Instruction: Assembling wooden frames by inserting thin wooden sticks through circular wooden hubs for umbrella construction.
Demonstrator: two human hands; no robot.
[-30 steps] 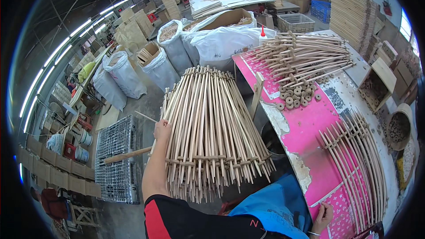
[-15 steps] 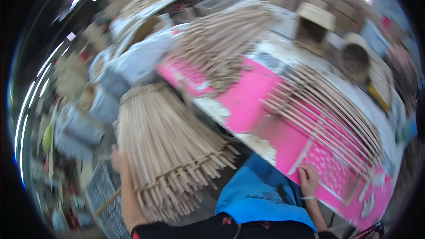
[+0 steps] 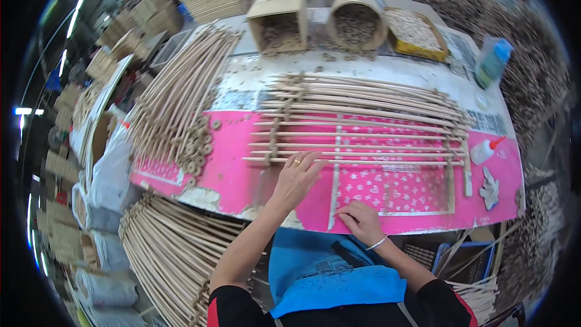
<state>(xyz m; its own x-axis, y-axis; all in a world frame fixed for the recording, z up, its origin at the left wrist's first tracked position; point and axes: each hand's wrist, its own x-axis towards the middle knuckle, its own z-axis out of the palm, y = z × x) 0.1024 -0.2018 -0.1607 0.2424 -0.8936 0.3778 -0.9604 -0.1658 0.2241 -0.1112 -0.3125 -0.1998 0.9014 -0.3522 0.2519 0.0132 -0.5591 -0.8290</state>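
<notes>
Already, the rods mid-frame carry collars near both ends; loose discs left of centre lie unthreaded. Our left hand, half-curled, reaches the nearest rod; our right hand curls over the pink sheet (we cannot tell whether either grips anything).

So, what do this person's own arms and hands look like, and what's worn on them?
The left hand is ungloved and wears a gold-coloured ring. The right hand, also ungloved, has a thin, pale bangle at the wrist. The short black sleeves have red panels.
</notes>
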